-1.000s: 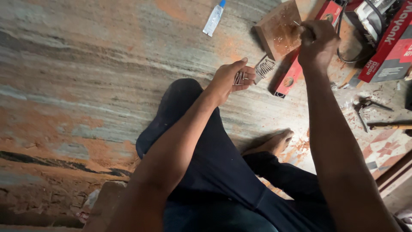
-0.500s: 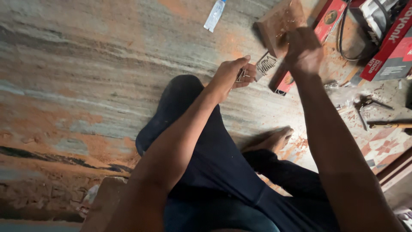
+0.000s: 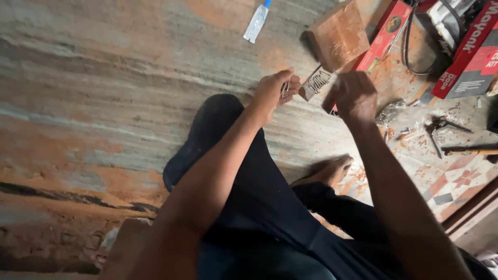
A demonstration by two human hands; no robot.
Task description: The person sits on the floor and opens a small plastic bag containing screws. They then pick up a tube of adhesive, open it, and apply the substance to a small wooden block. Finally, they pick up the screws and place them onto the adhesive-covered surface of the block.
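Pinching a small metal piece [image 3: 285,89] between thumb and fingers, the left hand [image 3: 274,92] is closed on it above the floor, beside a small box of nails [image 3: 316,83]. The right hand [image 3: 354,96] is curled and blurred; I cannot tell what it holds. The piece looks light, stiff and slippery, best gripped at its middle.

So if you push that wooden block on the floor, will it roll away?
Probably not. The wooden block has flat faces and square edges, so it would likely slide or stay put on the floor. It looks solid and thick, so probably stiff and fairly heavy for its size. Its rough, dusty top seems unlikely to be slippery.
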